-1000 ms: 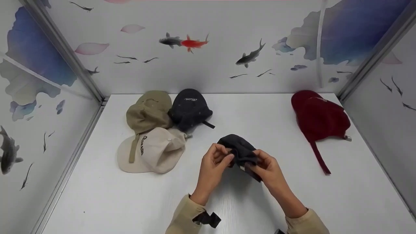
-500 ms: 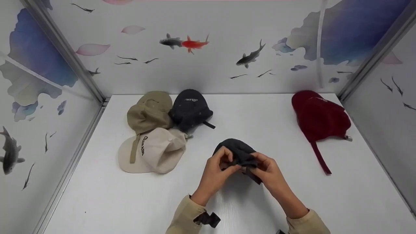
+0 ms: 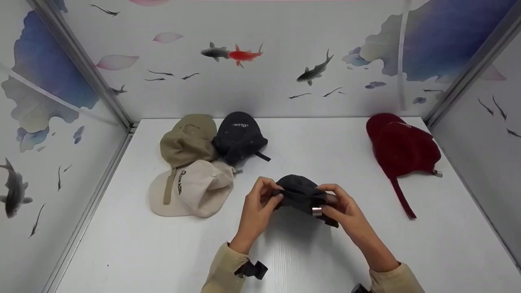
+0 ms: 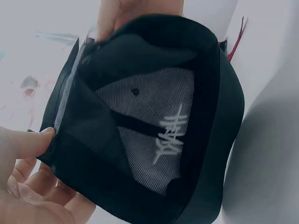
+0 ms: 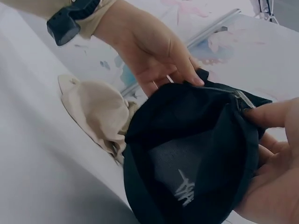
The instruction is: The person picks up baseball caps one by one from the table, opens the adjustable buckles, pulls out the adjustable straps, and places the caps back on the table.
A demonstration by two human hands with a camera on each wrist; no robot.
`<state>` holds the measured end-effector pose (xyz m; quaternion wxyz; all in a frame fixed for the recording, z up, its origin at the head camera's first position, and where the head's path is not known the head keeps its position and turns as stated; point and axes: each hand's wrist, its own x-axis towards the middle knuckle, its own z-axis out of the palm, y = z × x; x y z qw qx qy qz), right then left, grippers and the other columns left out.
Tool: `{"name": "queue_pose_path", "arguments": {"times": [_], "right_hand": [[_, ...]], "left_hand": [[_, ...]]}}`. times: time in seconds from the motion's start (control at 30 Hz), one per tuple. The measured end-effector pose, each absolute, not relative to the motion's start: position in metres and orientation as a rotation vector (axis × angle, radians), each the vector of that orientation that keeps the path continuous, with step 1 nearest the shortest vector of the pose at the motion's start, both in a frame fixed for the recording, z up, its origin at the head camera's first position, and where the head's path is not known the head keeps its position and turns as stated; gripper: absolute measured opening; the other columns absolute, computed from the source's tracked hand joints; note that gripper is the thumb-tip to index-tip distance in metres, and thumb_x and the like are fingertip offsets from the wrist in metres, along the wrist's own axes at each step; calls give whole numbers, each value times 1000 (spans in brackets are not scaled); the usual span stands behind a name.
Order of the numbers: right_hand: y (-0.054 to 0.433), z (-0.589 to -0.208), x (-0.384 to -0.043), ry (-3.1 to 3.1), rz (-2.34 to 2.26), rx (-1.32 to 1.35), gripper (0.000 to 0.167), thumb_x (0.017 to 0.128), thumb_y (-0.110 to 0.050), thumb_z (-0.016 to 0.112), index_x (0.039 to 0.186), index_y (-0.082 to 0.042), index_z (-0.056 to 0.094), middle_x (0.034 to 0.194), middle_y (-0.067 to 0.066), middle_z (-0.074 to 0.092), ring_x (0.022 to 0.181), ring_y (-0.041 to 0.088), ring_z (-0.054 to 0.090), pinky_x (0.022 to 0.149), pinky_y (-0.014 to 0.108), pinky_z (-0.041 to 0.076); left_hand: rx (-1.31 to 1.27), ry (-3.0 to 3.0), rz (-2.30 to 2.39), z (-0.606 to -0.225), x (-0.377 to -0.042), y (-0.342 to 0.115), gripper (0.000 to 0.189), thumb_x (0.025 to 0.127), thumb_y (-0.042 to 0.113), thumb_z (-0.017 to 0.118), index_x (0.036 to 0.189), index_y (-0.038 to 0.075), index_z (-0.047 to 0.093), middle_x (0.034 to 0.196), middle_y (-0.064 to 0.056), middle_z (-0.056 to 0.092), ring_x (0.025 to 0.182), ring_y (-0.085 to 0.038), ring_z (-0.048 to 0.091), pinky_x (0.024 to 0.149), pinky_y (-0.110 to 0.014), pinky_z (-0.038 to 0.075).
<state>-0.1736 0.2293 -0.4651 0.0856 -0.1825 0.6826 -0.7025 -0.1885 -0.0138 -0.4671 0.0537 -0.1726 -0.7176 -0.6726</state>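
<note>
A dark baseball cap (image 3: 299,189) is held up over the front middle of the table, its inside turned toward me. My left hand (image 3: 257,207) pinches the band at the cap's left side between thumb and fingers. On the other side my right hand (image 3: 346,207) grips the band beside a silver buckle (image 3: 317,211), and a strap end hangs below it. In the left wrist view the cap's striped lining (image 4: 154,98) shows with the back of white stitched lettering (image 4: 170,137). The right wrist view looks into the same opening, past the right thumb.
At the left of the white table (image 3: 142,252) a khaki cap (image 3: 189,134), a navy cap (image 3: 240,136) and a beige cap (image 3: 203,187) lie together. A dark red cap (image 3: 403,150) with a trailing strap lies far right. Printed panels (image 3: 260,89) enclose the back and sides.
Both hands have spread apart, stretching the cap's band wider. The left hand has shifted its pinch to the left, and the buckle now shows beside the right thumb. The other caps stay put.
</note>
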Motion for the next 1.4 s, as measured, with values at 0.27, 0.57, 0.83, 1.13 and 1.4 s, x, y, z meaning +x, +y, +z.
{"name": "queue_pose_path", "arguments": {"times": [0.27,0.57,0.83,1.13,1.4], "right_hand": [[228,-448,-187,2420,-1863,-476,34,105,-14,47,139,-7,52,97,3,69,89,9,65,78,23,53],[219,-451,-201,3157,-1343,-457,22,84,-4,78,103,-12,74,76,-4,67,68,4,61,64,18,51],[228,-456,-222,3423,-899,-562,21,78,-3,82,94,-11,72,95,4,69,81,18,65,68,35,55],[245,-469,-263,3379,-679,-429,17,83,-7,76,99,-5,70,98,13,72,88,33,67,76,49,55],[267,-476,-314,3343,-605,-308,19,86,-4,69,104,0,68,103,22,71,94,43,66,80,56,53]], "left_hand": [[-694,-2294,-1976,-469,-186,2,9,96,9,65,103,12,59,100,-4,72,86,-8,61,72,-20,50],[-855,-2408,-1910,-469,-192,18,9,97,9,64,103,13,59,104,-2,72,92,-9,64,81,-20,51],[-892,-2488,-1825,-481,-200,18,17,96,1,61,108,13,64,108,-2,71,99,-6,67,87,-21,54],[-788,-2549,-1781,-488,-201,4,20,96,11,65,115,16,66,121,2,70,116,-14,63,105,-33,48],[-704,-2605,-1769,-488,-199,-6,17,98,15,64,114,19,67,118,3,71,117,-14,63,106,-35,48]]}}
